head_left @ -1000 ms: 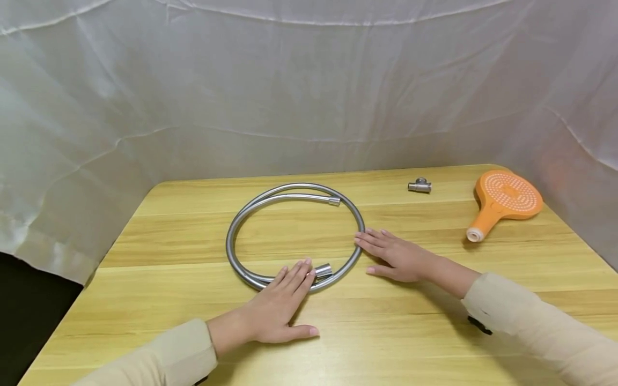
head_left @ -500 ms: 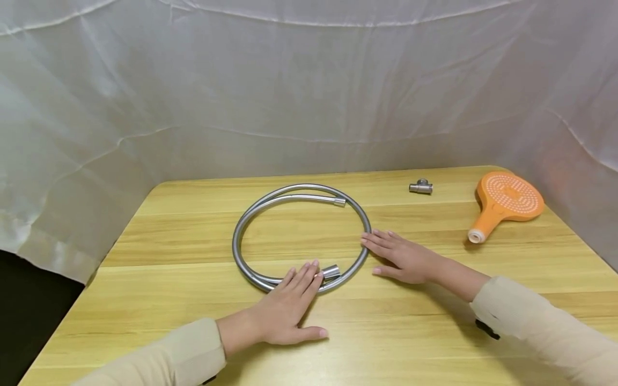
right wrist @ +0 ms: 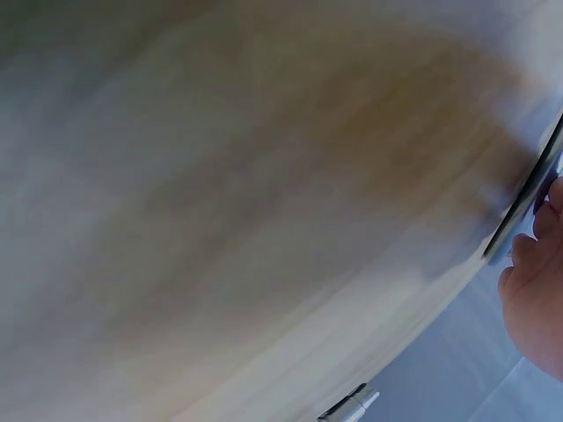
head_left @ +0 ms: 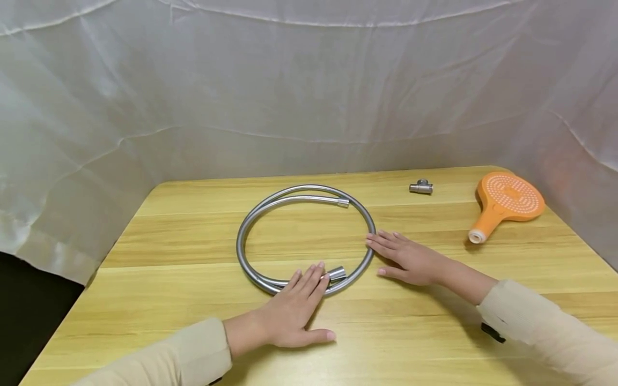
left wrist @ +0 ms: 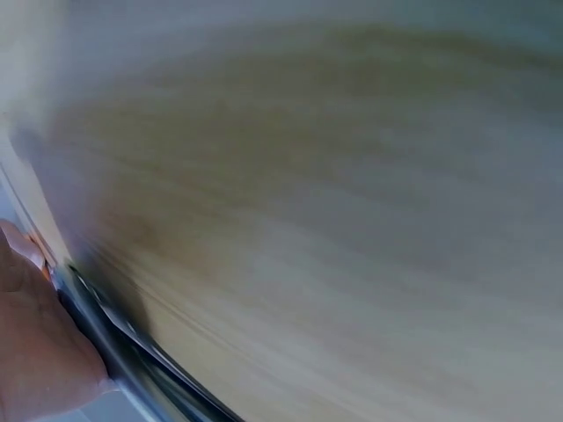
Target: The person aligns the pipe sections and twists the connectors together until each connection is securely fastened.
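A silver shower hose (head_left: 240,246) lies coiled in a loop on the wooden table in the head view. Straight fingers of my left hand (head_left: 289,321) rest over its near side, right beside the wide metal end nut (head_left: 339,273). On the loop's right side, the fingertips of my right hand (head_left: 407,261) touch the hose, palm down. The narrower hose end (head_left: 343,202) lies inside the loop at the far side. Each wrist view catches only part of its scene: the left hand (left wrist: 44,343) over the hose (left wrist: 132,352), and the right hand (right wrist: 538,294) against it.
An orange shower head (head_left: 512,194) lies face up at the right, its handle pointing towards me. Near the back edge sits a small metal tee-shaped valve (head_left: 421,186). Pale fabric (head_left: 309,96) hangs behind and along the sides of the table (head_left: 145,300).
The coiled hose has slid a little to the right, with both hands moving along on it. The shower head and the valve stay where they were.
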A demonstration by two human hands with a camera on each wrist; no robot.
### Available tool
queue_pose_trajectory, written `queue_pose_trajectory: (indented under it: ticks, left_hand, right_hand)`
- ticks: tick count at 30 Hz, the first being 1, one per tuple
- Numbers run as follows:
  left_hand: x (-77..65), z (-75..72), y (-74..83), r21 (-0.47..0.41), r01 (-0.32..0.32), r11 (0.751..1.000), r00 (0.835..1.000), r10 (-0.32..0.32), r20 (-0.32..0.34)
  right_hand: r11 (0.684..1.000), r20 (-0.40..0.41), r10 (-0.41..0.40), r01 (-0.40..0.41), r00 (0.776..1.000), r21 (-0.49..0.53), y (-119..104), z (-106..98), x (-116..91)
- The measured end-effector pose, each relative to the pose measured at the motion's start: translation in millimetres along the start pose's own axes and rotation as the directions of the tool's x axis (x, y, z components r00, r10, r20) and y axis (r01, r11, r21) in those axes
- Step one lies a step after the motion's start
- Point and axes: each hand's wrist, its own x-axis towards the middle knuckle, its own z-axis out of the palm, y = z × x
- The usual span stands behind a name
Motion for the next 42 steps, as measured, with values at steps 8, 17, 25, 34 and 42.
queue_pose_trajectory:
  ticks: [8,17,25,34,42]
  left_hand:
    - [2.2,-1.8,5.0,0.0,-0.018,1.0,1.0,0.018,0.003]
    - [5.7,0.1,6.8,0.013,-0.04,0.999,0.999,0.04,-0.014]
    - [9.1,1.0,10.4,0.013,-0.043,0.999,0.999,0.043,-0.012]
    - [11.5,-0.8,15.3,0.002,-0.049,0.999,0.999,0.049,0.003]
    - [14.8,-0.9,19.1,0.004,-0.049,0.999,0.999,0.049,0.013]
  right_hand:
    - [1.0,-0.013,0.006,-0.006,1.0,0.01,1.8,-0.4,-5.3]
    - [0.999,-0.011,0.034,-0.034,0.999,-0.004,3.5,-0.6,-10.9]
    - [0.998,0.005,0.058,-0.058,0.998,-0.002,4.6,-3.1,-14.5]
    - [0.999,-0.02,0.048,-0.049,0.999,-0.01,5.9,-3.6,-20.1]
    - [0.998,-0.033,0.053,-0.053,0.998,-0.02,8.4,-3.3,-25.5]
